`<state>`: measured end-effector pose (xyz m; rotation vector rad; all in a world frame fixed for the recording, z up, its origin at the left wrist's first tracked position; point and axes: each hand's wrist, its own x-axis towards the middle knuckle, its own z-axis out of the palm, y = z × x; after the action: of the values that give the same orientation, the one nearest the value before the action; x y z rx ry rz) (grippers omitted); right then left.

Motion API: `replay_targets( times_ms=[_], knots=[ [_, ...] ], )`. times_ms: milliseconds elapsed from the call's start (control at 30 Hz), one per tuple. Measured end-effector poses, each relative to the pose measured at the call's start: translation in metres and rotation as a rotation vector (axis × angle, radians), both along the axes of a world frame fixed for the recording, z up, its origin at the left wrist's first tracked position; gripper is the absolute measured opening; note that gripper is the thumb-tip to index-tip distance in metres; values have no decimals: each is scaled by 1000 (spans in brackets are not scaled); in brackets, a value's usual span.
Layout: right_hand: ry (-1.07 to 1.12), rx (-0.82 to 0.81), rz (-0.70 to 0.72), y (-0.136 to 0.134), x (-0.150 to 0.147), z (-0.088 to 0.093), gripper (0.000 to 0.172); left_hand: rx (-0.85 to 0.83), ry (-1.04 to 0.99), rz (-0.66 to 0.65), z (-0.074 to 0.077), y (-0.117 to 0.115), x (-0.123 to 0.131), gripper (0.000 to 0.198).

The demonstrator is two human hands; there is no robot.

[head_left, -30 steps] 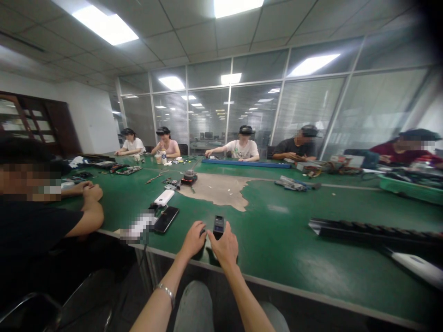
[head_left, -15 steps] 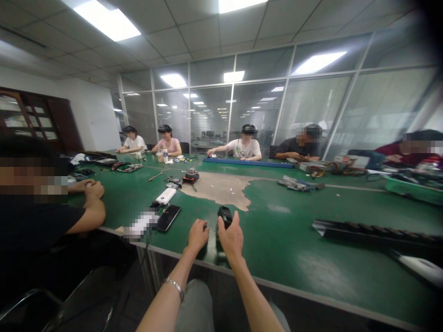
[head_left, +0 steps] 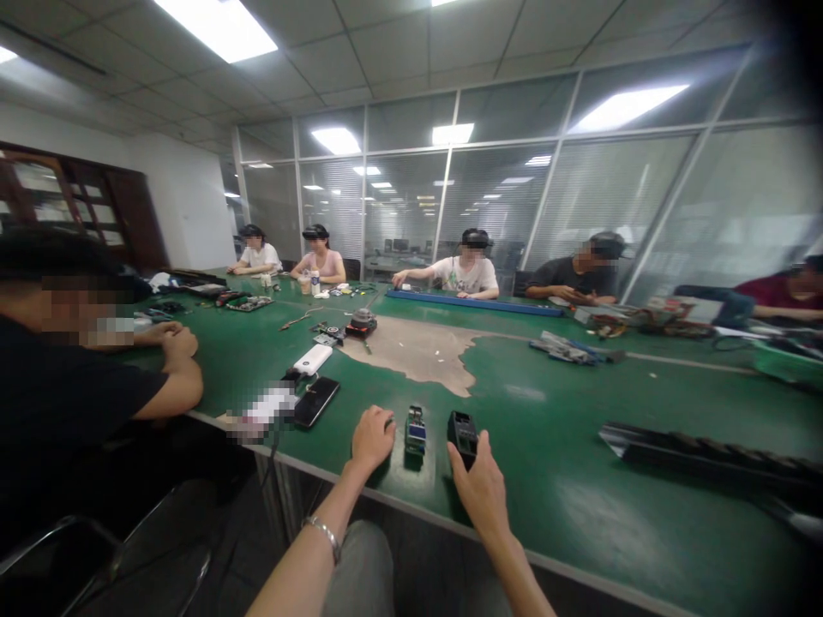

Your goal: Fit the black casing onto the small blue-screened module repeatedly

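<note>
My right hand [head_left: 479, 484] grips a black plastic housing [head_left: 461, 435], thumb on its left side and fingers on its right, close to the tabletop. To its left a narrow electronic module [head_left: 416, 433] with a green circuit board and a blue part sits on the green table [head_left: 546, 463]. On the module's other side, my left hand [head_left: 371, 439] rests on the table with its fingers curled. Something small and dark shows at those fingertips, too little of it to name.
Left of my hands lie a black phone [head_left: 317, 402] and a white power bank [head_left: 313, 360]. A long black rail [head_left: 700, 454] lies to the right. Farther back are a brown bare patch [head_left: 417, 351], grey tools [head_left: 566, 347] and a blue bar [head_left: 476, 302]. Several people sit around the table.
My right hand has moved right with the black housing, leaving the green module exposed on the table. My left hand stays about where it was. The view has turned slightly left.
</note>
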<state>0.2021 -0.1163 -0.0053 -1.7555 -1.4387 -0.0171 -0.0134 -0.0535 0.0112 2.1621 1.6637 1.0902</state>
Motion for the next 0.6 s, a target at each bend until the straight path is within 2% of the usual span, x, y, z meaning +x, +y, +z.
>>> replay_targets(
  times_ms=[267,467,600],
  knots=[
    [-113,13,86,1,2,-10,91,-65,-251,-192,-2,0,-5,50],
    [-63,-35,30,1,1,-5,105,-91,-204,-211,-7,2,-4,63],
    [5,-43,41,-1,3,-1,101,-110,-192,-140,-10,5,-4,58]
  ],
)
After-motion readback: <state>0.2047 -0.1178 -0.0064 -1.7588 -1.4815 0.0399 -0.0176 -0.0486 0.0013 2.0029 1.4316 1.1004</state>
